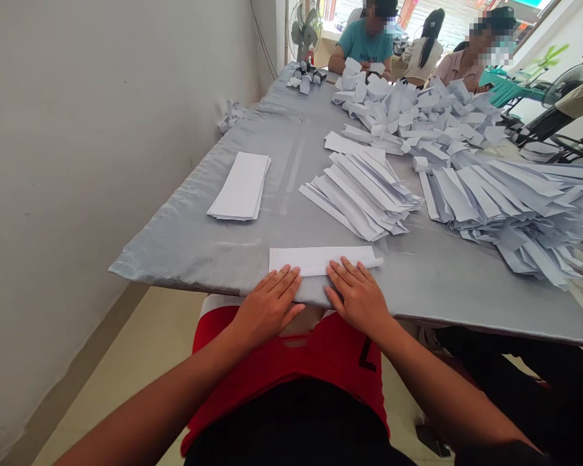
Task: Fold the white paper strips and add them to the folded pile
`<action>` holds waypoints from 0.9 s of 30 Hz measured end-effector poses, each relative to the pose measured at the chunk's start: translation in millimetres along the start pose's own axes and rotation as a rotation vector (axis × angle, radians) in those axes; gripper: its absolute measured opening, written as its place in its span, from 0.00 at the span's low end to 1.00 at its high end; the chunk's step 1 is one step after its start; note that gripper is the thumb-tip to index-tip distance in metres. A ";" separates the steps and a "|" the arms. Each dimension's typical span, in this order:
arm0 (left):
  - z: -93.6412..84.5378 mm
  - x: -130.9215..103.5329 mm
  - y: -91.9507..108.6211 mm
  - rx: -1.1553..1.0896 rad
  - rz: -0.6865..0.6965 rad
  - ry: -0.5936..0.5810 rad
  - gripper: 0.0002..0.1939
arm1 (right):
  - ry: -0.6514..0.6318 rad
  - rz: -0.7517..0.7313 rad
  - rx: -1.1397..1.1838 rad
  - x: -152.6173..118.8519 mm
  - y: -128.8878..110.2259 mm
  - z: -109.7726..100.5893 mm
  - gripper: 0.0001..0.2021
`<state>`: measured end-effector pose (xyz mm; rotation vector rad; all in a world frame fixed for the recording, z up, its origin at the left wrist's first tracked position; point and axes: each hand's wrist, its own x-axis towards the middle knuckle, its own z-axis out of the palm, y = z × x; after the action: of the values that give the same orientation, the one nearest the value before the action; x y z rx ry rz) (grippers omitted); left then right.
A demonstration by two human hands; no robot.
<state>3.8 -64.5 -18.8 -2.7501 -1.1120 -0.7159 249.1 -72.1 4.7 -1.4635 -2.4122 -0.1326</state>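
A folded white paper strip lies lengthwise near the front edge of the grey-covered table. My left hand rests with its fingertips on the strip's lower left part, fingers stretched out. On the strip's right part lies my right hand, also flat, its thumb a little apart from the fingers. Neither hand grips anything. Beyond the strip to the left is a neat stack of white paper. A fanned pile of folded strips lies just behind the strip's right end.
More folded strips spread over the right side. Behind them is a large heap of folded papers. Several people sit at the far end, one in a teal shirt. A wall runs along the left, and a fan stands at the back.
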 end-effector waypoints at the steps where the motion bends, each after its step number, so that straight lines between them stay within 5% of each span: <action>1: 0.6 -0.3 0.0 -0.008 -0.004 0.004 0.24 | -0.008 0.005 0.004 -0.7 1.1 1.2 0.20; 20: 3.3 -0.4 0.2 0.047 -0.050 0.020 0.20 | -0.032 0.078 -0.073 -35.6 16.7 -1.9 0.21; 27: -7.7 -13.2 -14.3 0.124 -0.125 0.017 0.21 | 0.002 0.191 -0.156 -49.9 33.0 -11.6 0.22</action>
<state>-17.1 -64.3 -19.3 -2.5862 -1.2886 -0.6584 301.8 -101.6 -2.7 -1.7521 -2.2895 -0.2830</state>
